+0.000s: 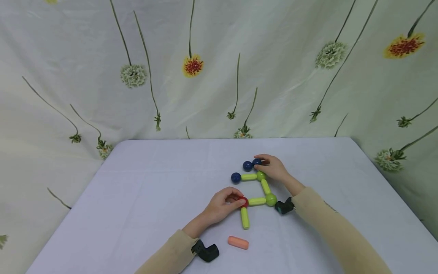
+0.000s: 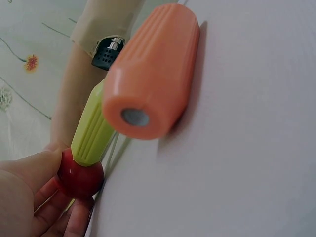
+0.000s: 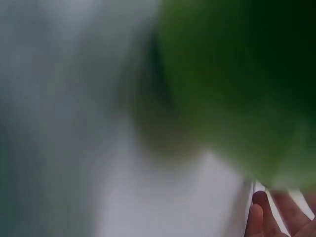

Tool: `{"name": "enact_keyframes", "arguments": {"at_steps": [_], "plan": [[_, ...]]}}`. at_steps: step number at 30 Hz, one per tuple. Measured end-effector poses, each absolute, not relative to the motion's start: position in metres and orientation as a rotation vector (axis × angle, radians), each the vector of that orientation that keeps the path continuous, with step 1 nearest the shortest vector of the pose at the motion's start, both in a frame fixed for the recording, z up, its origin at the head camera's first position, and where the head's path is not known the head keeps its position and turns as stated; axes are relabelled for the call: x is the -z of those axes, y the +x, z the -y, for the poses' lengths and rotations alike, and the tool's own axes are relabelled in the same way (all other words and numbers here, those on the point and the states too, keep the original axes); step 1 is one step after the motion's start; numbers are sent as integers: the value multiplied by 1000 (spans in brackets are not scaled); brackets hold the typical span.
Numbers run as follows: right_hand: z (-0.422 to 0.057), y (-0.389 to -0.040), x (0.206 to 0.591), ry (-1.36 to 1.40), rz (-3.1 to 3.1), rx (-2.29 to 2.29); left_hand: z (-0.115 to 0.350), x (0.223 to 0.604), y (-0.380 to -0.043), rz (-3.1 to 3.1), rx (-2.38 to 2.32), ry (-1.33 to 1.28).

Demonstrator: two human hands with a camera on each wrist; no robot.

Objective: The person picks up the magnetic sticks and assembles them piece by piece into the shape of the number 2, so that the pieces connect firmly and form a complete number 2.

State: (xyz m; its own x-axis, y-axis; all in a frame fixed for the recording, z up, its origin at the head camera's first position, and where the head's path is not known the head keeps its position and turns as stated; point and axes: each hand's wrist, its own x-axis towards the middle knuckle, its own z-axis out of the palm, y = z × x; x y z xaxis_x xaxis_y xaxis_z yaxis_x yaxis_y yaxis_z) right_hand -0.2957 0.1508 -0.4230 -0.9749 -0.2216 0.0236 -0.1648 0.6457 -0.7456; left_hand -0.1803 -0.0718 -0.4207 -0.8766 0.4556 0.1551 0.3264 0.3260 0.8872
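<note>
My left hand (image 1: 221, 205) grips a red ball (image 2: 81, 178) between thumb and fingers. Two yellow-green rods meet this ball: one rod (image 1: 245, 218) points toward the near side, the other rod (image 1: 257, 201) runs right to a green ball (image 1: 271, 199). From there a third rod (image 1: 265, 187) goes up to a second green ball (image 1: 261, 176), and a fourth rod (image 1: 249, 177) ends at a blue ball (image 1: 236, 177). Beyond that, my right hand (image 1: 273, 168) pinches another blue ball (image 1: 256, 162), partly hidden by the fingers and right beside a third blue ball (image 1: 248, 166).
An orange rod (image 1: 238, 242) with a metal disc in its end lies near my left wrist. The white-covered table (image 1: 143, 190) reaches back to a flower-print cloth (image 1: 219, 95). A blurred green ball fills much of the right wrist view.
</note>
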Motion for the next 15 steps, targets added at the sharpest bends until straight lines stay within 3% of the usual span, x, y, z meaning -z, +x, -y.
{"name": "enact_keyframes", "arguments": {"at_steps": [15], "plan": [[-151, -293, 425, -244, -2817, 1267, 72, 420, -178, -2490, -1609, 685]]}}
